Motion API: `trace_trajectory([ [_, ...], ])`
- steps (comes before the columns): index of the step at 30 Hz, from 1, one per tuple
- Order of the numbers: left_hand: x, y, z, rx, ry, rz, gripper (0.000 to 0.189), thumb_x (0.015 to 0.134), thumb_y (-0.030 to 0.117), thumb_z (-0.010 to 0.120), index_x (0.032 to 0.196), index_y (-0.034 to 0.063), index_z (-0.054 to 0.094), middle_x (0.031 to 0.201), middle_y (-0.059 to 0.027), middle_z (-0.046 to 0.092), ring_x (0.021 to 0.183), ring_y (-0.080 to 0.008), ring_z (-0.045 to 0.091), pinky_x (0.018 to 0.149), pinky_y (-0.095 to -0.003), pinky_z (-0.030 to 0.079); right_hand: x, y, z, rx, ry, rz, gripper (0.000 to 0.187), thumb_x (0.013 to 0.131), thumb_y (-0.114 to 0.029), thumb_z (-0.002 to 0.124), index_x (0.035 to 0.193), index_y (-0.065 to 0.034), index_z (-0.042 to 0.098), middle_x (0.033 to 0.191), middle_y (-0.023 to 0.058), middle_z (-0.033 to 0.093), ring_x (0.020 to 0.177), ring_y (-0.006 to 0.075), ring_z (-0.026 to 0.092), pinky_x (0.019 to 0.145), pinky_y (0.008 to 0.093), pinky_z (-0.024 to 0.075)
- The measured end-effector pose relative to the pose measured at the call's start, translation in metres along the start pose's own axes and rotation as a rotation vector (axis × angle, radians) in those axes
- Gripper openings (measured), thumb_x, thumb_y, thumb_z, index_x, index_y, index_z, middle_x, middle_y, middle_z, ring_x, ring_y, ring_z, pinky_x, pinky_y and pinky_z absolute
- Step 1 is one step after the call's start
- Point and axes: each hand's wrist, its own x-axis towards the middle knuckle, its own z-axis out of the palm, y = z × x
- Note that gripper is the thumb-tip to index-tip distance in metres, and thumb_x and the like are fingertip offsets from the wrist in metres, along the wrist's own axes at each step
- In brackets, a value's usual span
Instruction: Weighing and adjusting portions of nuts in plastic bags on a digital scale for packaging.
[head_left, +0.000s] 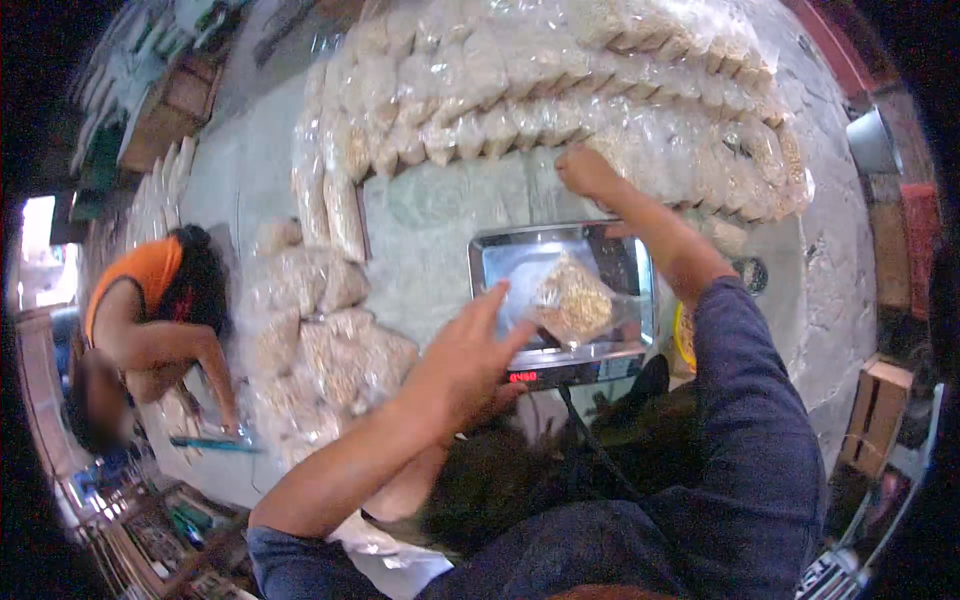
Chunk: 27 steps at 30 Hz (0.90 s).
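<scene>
A digital scale with a shiny metal pan (487, 259) sits on the floor before me, its red display lit. On the pan lies a clear plastic bag of pale, grain-like pieces (577, 304). My left hand (476, 356) is over the scale's near left side, fingers spread, with nothing seen in it. Beyond the pan's far edge, my right hand (589, 176) is curled close to the packed rows of filled clear bags (517, 124). Whether its fingers hold or touch a bag is hidden.
More filled bags (330, 352) lie heaped on my left. Past them a person in an orange top (139, 277) bends over a teal bar-shaped tool (214, 444). A yellow container (684, 337) is partly hidden by my right arm. A cardboard box (877, 412) is at right.
</scene>
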Motion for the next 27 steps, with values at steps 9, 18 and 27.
trace_trajectory([
  [9,0.080,-0.012,0.040,0.010,0.053,0.279,0.053,0.078,0.019,0.068,0.128,0.0104,0.052,0.144,-0.0310,0.034,0.123,-0.0430,0.050,0.098,-0.0446,0.048,0.040,0.025,0.088,-0.061,0.150,0.031,0.015,0.079,-0.007,0.055,0.085,-0.0018,0.068,0.082,0.0245,0.064,0.087,0.0427,0.064,0.079,0.0518,0.0512],
  [18,0.094,-0.021,0.053,0.249,-0.139,0.223,0.020,0.079,0.016,0.060,0.097,0.0082,0.065,0.105,-0.0106,0.060,0.089,-0.0280,0.060,0.071,-0.0379,0.054,0.032,0.022,0.078,-0.137,0.153,0.099,0.014,0.075,-0.006,0.056,0.081,0.0006,0.067,0.086,0.0223,0.066,0.085,0.0403,0.065,0.076,0.0481,0.0544],
  [27,0.049,-0.050,0.011,0.111,-0.315,0.002,0.015,0.079,0.018,0.061,0.082,0.0037,0.063,0.084,-0.0173,0.065,0.081,-0.0379,0.064,0.074,-0.0468,0.053,-0.081,0.008,-0.051,-0.034,-0.341,0.004,0.019,0.071,-0.013,0.062,0.084,0.0013,0.066,0.090,0.0251,0.063,0.090,0.0403,0.060,0.080,0.0469,0.0471],
])
